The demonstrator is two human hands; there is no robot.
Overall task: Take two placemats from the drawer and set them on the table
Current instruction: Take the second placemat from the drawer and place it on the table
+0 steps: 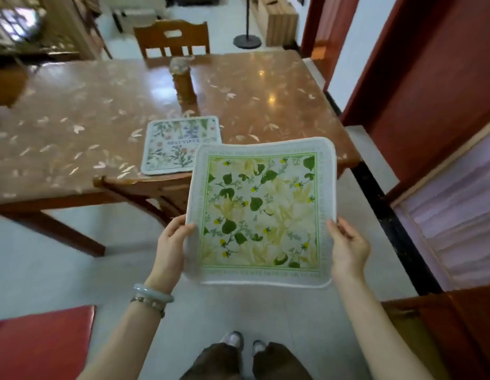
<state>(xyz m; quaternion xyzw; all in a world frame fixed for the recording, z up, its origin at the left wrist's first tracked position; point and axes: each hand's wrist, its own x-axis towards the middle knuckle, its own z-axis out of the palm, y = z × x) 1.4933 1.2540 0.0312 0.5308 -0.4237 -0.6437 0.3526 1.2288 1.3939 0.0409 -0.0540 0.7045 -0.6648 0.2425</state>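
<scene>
Green-leafed placemat is gripped by left hand and right hand at its side edges; floral placemat lies at the tabletop's near edge.

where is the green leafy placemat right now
In the head view, the green placemat is held between the left hand and right hand, short of the table.

Behind the far edge, a wooden chair; a second chair tucked under the near edge. Mid-tabletop, an upright brown jar with a pale top. Farther back, on the pale floor, a lamp stand with a round black base. At lower left, a red cushion. Along the right, red door frames.
</scene>
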